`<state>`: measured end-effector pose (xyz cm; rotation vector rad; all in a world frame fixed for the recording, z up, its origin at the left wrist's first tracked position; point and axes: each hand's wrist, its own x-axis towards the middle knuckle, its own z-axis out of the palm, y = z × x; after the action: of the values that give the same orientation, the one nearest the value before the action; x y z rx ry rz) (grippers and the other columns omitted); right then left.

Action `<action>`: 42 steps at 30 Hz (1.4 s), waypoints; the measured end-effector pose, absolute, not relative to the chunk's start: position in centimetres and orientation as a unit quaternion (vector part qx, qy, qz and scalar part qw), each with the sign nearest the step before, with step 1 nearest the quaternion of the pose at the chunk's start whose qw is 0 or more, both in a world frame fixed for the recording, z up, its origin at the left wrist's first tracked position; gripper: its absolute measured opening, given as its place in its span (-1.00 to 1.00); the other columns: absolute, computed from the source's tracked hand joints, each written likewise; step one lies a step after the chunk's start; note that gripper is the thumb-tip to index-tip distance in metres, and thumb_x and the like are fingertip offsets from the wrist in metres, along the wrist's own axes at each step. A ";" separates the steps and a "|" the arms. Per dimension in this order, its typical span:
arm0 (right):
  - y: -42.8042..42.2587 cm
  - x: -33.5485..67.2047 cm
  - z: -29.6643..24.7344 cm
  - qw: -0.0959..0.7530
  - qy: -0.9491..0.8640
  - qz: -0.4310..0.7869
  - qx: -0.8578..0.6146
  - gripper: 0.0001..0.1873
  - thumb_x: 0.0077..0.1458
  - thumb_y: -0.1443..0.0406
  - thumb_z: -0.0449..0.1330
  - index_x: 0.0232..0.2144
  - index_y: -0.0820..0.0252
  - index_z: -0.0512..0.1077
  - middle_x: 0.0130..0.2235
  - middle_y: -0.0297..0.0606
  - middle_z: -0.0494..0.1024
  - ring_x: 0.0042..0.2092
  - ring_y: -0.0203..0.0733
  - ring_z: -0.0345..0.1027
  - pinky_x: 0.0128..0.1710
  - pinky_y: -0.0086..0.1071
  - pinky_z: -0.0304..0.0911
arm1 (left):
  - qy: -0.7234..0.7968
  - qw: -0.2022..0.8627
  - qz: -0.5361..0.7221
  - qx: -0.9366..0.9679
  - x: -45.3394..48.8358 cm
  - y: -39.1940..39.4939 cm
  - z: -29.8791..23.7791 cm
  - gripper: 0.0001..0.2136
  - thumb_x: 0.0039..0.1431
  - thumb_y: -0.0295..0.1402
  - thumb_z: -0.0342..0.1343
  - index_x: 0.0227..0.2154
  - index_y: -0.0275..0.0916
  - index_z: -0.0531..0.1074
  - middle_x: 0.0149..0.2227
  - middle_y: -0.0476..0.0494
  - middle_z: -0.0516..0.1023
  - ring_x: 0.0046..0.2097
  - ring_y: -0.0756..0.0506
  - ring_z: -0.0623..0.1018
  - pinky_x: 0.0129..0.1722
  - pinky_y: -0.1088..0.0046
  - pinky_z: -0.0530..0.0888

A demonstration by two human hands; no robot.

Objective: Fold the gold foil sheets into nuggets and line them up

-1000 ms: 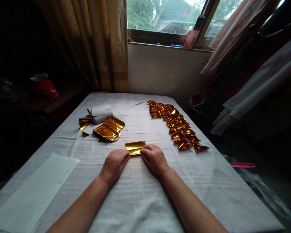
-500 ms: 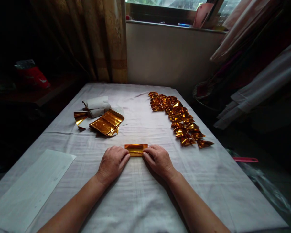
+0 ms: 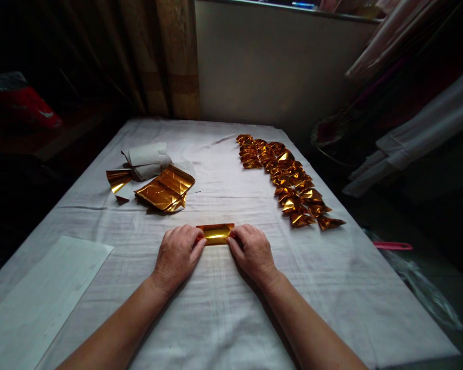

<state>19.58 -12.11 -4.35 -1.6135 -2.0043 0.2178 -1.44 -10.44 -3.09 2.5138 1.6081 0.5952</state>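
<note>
Between my hands lies a strip of shiny gold foil paper (image 3: pixel 216 235), folded lengthwise and set crosswise on the white cloth. My left hand (image 3: pixel 180 252) pinches its left end, thumb in front and fingers behind. At the right end, my right hand (image 3: pixel 252 249) grips it the same way. The fingertips partly cover both ends of the strip. Beyond my left hand is a stack of creased gold foil sheets (image 3: pixel 165 188). Rows of folded gold foil pieces (image 3: pixel 289 177) stretch along the right side of the table.
A white paper sheet (image 3: pixel 42 298) lies at the near left of the cloth-covered table (image 3: pixel 216 324). Crumpled white paper (image 3: pixel 148 156) and a bent gold foil piece (image 3: pixel 118 179) sit at the far left. Clothes (image 3: pixel 420 139) hang at the right, above a pink handle (image 3: pixel 392 245).
The view has tipped downward, so less of the window shows. Both hands keep their hold on the foil paper, whose front face now looks smoother and catches a bright streak.
</note>
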 end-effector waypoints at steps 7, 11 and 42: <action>-12.0 19.5 -4.5 0.261 -0.741 0.077 -0.613 -0.92 0.18 0.30 0.18 -0.38 0.12 0.43 -0.33 -0.29 0.49 -0.27 -0.17 0.34 -0.24 -0.34 0.11 | 0.437 -0.031 0.245 0.865 -1.0 -11.5 -3.3 -0.87 0.28 -0.42 0.06 -0.23 -0.15 0.51 -0.17 -0.12 0.56 -0.12 -0.16 0.47 -0.14 0.28 0.36; -12.1 19.5 -4.6 0.265 -0.741 0.074 -0.613 -0.93 0.18 0.30 0.19 -0.37 0.12 0.43 -0.33 -0.29 0.48 -0.27 -0.17 0.34 -0.24 -0.35 0.10 | 0.370 -0.043 0.254 0.893 -0.4 -12.3 -3.2 -0.82 0.30 -0.41 0.05 -0.12 -0.20 0.51 -0.13 -0.13 0.59 -0.07 -0.16 0.46 -0.03 0.23 0.36; -12.1 20.0 -4.7 0.261 -0.735 0.092 -0.619 -0.90 0.21 0.31 0.14 -0.37 0.10 0.42 -0.31 -0.28 0.48 -0.26 -0.17 0.34 -0.23 -0.35 0.18 | 0.394 -0.045 0.230 0.889 -3.2 -12.8 -2.9 -0.80 0.32 -0.41 -0.02 -0.13 -0.23 0.50 -0.17 -0.15 0.61 -0.14 -0.15 0.51 -0.06 0.21 0.35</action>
<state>19.96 -12.06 -4.67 -1.6748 -1.9916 0.2504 -3.18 -12.82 -2.94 2.8737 1.2746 0.7454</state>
